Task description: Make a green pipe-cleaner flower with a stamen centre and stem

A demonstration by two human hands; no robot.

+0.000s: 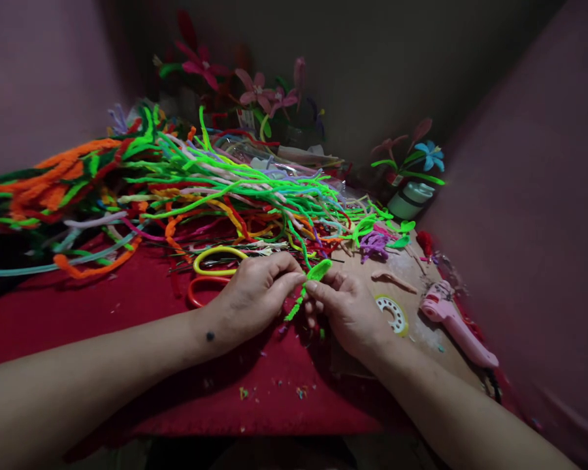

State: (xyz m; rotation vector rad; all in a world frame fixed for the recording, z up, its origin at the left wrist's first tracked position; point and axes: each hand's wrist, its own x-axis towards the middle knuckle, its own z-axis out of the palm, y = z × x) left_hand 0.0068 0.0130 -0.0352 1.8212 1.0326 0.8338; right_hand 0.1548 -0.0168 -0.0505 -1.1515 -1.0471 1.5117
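Observation:
A bright green pipe cleaner [318, 269], bent into a narrow leaf-shaped loop with a twisted tail pointing down, is held between my two hands over the near part of the table. My left hand [257, 290] pinches it from the left with thumb and forefinger. From the right, my right hand [350, 310] grips the base of the loop, its other fingers curled beneath. A darker green stem [298, 243] rises behind the fingertips; whether it joins the leaf is hidden. Scissors with one yellow and one red handle [208, 282] lie just behind my left hand.
A big heap of coloured pipe cleaners [235, 176] covers the table's back and left. On a board at right lie a tape roll [392, 316], a pink glue gun [458, 323] and a purple curled piece [375, 245]. Pipe-cleaner flowers [257, 91] stand behind, against the wall.

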